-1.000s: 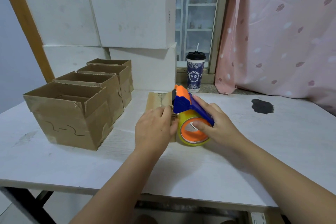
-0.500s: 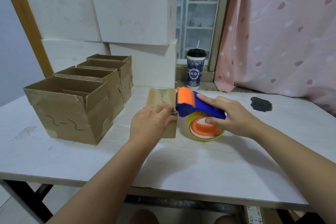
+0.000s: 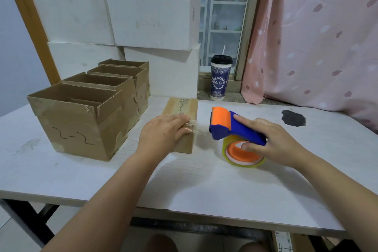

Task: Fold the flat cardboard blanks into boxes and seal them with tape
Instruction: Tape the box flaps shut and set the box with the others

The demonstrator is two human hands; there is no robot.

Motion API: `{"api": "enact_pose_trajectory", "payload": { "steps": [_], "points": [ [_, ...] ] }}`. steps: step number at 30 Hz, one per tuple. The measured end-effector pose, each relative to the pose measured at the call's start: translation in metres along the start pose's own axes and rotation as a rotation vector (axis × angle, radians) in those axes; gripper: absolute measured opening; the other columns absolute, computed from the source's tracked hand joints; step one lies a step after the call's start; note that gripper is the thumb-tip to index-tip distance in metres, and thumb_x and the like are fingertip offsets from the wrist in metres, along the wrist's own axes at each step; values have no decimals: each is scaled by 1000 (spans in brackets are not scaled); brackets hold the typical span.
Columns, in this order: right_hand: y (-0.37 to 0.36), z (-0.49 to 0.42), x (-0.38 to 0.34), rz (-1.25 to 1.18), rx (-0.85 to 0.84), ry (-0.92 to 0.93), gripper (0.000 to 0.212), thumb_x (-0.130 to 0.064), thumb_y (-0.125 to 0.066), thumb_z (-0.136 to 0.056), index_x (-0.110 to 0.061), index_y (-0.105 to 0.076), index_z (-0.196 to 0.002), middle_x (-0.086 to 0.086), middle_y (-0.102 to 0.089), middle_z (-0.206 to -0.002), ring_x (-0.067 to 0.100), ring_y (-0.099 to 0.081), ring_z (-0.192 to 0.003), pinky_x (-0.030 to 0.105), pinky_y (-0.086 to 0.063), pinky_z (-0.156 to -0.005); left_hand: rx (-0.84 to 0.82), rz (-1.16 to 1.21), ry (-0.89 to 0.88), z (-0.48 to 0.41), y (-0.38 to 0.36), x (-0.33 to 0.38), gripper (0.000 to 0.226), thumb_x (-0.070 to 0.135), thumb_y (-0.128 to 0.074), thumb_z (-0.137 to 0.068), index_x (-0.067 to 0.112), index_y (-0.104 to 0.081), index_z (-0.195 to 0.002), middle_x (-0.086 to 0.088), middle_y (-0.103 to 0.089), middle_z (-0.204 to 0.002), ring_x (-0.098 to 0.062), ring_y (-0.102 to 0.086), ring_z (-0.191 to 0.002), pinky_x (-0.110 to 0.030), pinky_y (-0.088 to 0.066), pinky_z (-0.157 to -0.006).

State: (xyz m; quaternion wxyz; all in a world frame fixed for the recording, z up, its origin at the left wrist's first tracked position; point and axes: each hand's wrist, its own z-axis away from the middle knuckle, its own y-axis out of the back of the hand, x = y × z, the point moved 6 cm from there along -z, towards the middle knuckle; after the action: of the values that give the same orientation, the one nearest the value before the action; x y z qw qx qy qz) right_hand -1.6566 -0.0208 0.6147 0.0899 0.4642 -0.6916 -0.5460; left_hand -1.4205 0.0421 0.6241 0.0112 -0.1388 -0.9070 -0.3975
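Since a sec ago the tape dispenser (image 3: 229,127) has come off the low brown box (image 3: 182,106). It's now just right of the box & apart from it, w/ its tape roll (image 3: 245,164) down on the tabletop (image 3: 204,186). A crinkled wisp of clear tape (image 3: 193,128) shows at the box's right edge; we can't tell if it's cut. We take it this strip is laid, w/ only the end left to smooth.

The left hand (image 3: 163,133) lies on the box, fingers straight, pressing that tape end & gripping nothing. The right hand (image 3: 272,141) wraps the dispenser's blue handle, index finger stretched along it.

Writing:
- The cup (image 3: 220,80) behind the box reads "CHAGEE".
- The nearest open box (image 3: 77,120), left of it, has a marker squiggle, approx "2-2".
- A label (image 3: 285,248) below-right of the box, under the tabletop, reads "4-4".
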Motion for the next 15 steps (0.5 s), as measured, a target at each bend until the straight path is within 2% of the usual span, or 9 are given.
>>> {"api": "enact_pose_trajectory", "payload": {
  "steps": [3, 6, 10, 13, 15],
  "points": [
    [-5, 1, 0, 9, -16, 11, 70, -39, -73, -80, -64, -28, -129, -10, -45, -84, -2, -44, -82, 8, -30, -71, -30, 49, -14, -1, -1, -7, 26, 28, -65, -88, 14, -71, -109, -1, -69, -113, -26, -64, -101, -37, -49, -78],
    [-5, -4, -6, 61, -101, 15, 71, -44, -69, -82, -72, -22, -126, -10, -46, -87, -3, -44, -85, 7, -30, -74, -20, 17, -72, 1, 1, -4, 23, 26, -66, -87, 11, -72, -104, -4, -71, -106, -28, -67, -92, -37, -51, -72],
    [-2, -12, -15, 135, -209, 2, 65, -52, -64, -83, -78, -18, -122, -8, -50, -90, -2, -44, -84, 9, -30, -74, 11, 0, -62, 3, 4, -2, 25, 27, -59, -86, 12, -73, -99, -2, -73, -101, -26, -69, -85, -35, -53, -69],
    [5, -16, -20, 133, -215, -5, 63, -51, -63, -84, -79, -20, -120, -12, -59, -105, 2, -49, -94, 11, -35, -79, 16, 27, -36, 2, 2, -3, 21, 24, -61, -87, 12, -73, -100, -3, -72, -103, -28, -68, -89, -37, -52, -72],
    [7, -20, -26, 129, -268, -14, 61, -50, -64, -85, -76, -24, -123, -23, -58, -118, 3, -51, -99, 14, -38, -84, -31, 37, -20, 0, -1, -5, 23, 27, -60, -91, 15, -71, -108, -1, -69, -112, -27, -65, -98, -37, -49, -79]
  ]
}}
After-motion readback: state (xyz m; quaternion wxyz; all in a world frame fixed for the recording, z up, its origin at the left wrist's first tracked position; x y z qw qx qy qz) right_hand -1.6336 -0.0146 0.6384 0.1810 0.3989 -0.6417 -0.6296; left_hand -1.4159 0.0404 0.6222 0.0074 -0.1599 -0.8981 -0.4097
